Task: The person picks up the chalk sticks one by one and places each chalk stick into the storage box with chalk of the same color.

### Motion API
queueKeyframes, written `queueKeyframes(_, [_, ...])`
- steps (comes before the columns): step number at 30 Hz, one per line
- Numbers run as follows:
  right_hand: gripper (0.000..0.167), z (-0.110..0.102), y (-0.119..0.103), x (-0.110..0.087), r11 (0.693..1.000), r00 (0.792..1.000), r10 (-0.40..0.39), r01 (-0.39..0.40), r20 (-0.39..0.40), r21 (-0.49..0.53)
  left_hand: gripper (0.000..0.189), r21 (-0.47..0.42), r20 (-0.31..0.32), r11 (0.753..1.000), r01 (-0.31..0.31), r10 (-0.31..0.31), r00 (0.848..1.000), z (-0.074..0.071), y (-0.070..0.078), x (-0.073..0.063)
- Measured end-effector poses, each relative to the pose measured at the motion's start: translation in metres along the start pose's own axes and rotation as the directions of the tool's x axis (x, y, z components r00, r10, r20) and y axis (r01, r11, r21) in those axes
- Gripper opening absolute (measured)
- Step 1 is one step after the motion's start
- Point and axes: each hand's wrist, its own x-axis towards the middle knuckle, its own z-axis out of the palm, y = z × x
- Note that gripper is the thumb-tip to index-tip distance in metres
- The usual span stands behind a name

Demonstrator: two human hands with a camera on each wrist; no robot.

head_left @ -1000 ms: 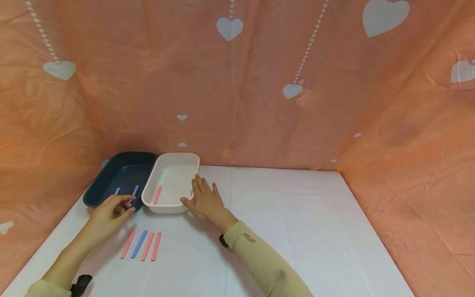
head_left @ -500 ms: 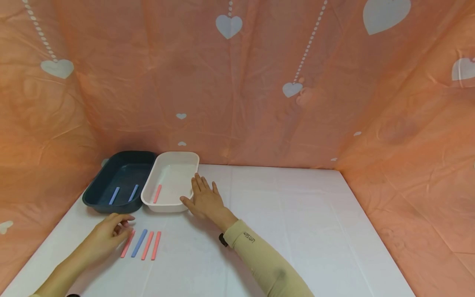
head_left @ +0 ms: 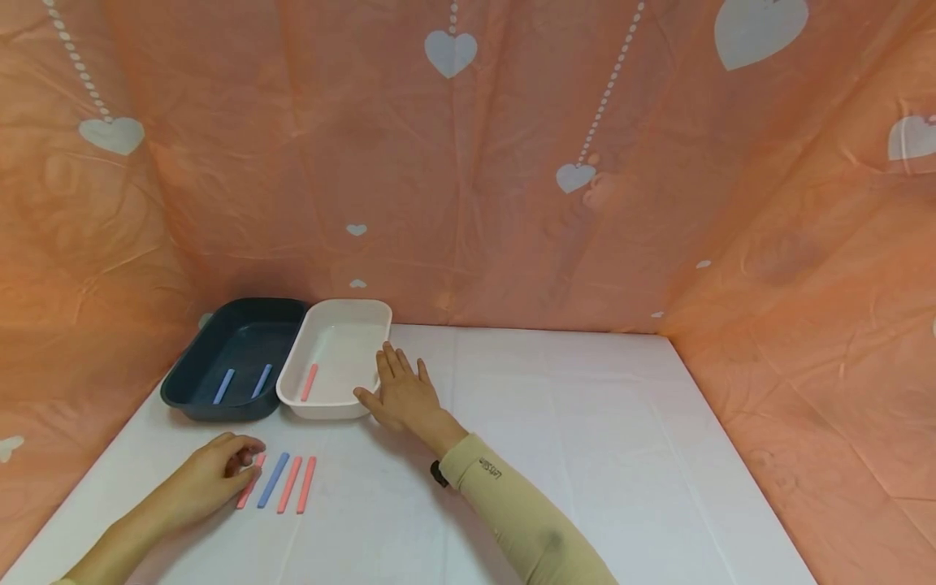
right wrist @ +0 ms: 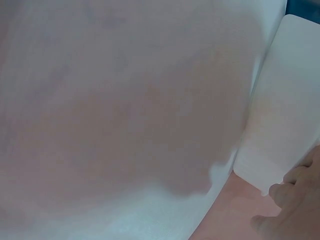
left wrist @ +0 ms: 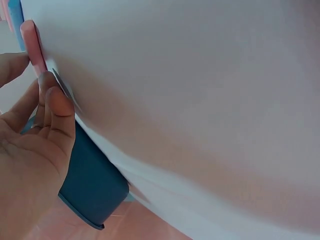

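My left hand (head_left: 208,479) is at the leftmost pink stick (head_left: 247,492), its thumb and curled fingers pinching it near the far end. That pink stick (left wrist: 33,42) shows between thumb and fingertips in the left wrist view and lies on the table. To its right are a blue stick (head_left: 274,481) and two more pink sticks, one pink stick (head_left: 289,486) and another pink stick (head_left: 307,486). My right hand (head_left: 409,398) rests with spread, straight fingers on the right rim of the white tray (head_left: 351,410). In the right wrist view its fingers lie against the tray wall (right wrist: 285,105).
A dark blue tray (head_left: 219,413) stands left of the white one, with two blue sticks (head_left: 224,386) inside. One pink stick (head_left: 310,382) lies in the white tray. An orange curtain with hearts (head_left: 512,244) encloses the white-covered table (head_left: 585,455) at the back and sides.
My left hand has come back from above the dark tray to the leftmost pink stick, uncovering the two blue sticks in that tray. The right hand stays put.
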Motion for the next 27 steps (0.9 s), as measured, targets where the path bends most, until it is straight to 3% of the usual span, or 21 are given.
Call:
queueKeyframes(18, [0.082, -0.0004, -0.0013, -0.0021, 1.000, 1.000, -0.003, 0.003, -0.005, 0.004, 0.022, -0.056, -0.010, 0.998, 0.006, -0.007, 1.000, 0.0011, -0.0020, 0.0005])
queueKeyframes(27, [0.081, 0.0001, -0.0010, -0.0019, 1.000, 1.000, -0.007, 0.007, -0.011, 0.004, 0.025, -0.111, 0.020, 0.991, 0.076, -0.074, 0.997, -0.0023, 0.0012, 0.0004])
